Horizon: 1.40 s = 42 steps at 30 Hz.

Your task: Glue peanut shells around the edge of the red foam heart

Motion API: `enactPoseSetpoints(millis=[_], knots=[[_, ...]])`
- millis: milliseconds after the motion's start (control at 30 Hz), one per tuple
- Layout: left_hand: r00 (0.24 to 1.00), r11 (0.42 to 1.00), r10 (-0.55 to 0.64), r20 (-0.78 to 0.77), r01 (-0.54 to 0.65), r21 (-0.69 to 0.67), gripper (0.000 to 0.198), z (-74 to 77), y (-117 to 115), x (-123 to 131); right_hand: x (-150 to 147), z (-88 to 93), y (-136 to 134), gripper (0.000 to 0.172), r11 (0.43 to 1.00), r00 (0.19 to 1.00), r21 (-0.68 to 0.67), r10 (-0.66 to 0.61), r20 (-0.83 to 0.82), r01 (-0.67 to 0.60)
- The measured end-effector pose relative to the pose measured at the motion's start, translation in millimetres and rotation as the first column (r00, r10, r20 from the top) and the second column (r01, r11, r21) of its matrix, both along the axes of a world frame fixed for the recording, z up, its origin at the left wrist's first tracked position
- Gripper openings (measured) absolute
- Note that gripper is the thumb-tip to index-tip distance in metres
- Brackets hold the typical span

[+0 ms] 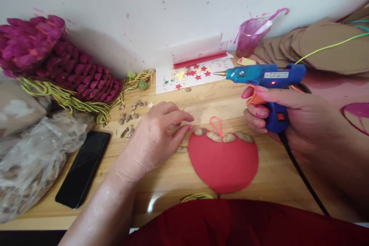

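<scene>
A red heart-shaped card (223,161) lies on the wooden table (178,177) with several peanut shells (221,137) along its top edge and a pink loop (216,125) at its notch. My left hand (157,136) rests beside the heart's left edge, fingers stretched toward the shells, one loose shell (182,149) just under them. My right hand (276,113) grips a blue glue gun (263,77), held above the heart's upper right, nozzle pointing left, a finger on the orange trigger.
A black phone (83,168) lies at the left near plastic bags (31,153). Magenta shell ornaments (57,61) with yellow cords sit back left. Loose shells (129,117), a star sticker sheet (193,73), a pink cup (250,36) and brown card cutouts (325,44) are behind. The gun's black cord (302,177) trails right.
</scene>
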<state>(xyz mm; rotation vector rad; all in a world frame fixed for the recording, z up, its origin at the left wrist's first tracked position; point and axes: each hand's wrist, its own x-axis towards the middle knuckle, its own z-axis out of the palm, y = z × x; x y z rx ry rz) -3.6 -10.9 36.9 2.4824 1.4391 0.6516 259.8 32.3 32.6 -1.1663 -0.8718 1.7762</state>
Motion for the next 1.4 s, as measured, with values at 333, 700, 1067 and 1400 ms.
enactPoseSetpoints(millis=[333,700,1067,1400], knots=[[1.0,1.0,-0.014,0.009,0.014,-0.006,0.01,-1.9,0.1,-0.1,0.5,0.5,0.3,0.008,1.0,1.0,0.015,0.0,-0.013,0.0],[1.0,0.998,0.01,0.022,-0.009,-0.064,0.017,-3.7,-3.8,5.1,1.1,-1.4,0.6,0.008,1.0,1.0,0.011,0.002,-0.006,-0.002],[0.995,0.994,-0.099,-0.005,0.098,-0.055,0.013,-10.6,-3.7,10.7,-0.2,-1.1,0.3,0.01,1.0,1.0,-0.006,0.018,-0.012,-0.018],[0.994,0.991,-0.111,-0.026,0.108,-0.078,0.01,-12.6,-4.8,12.7,0.7,-1.4,-0.7,0.009,0.999,1.0,-0.029,0.027,-0.001,-0.027]])
